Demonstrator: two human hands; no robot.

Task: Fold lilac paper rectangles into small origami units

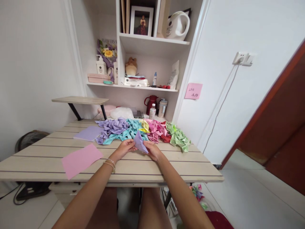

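Between my two hands, just above the desk, is a folded piece of purple paper [140, 143] with a pointed shape. My left hand [125, 149] pinches its left side, thumb and fingers together. On the other side my right hand [152, 149] grips the lower right edge. Right behind it lies a long heap of folded paper pieces: purple ones [115, 126], blue ones [127, 132], a few yellow ones [144, 125], pink ones [157, 129], and green ones [179, 138] at the right end.
A pink sheet [82, 160] and a stack of purple sheets [88, 133] lie on the desk [43, 159] to the left. At the back stand a clear bottle [152, 112], a red jug [151, 103] and a tumbler [162, 108]. A small raised shelf [80, 100] stands back left.
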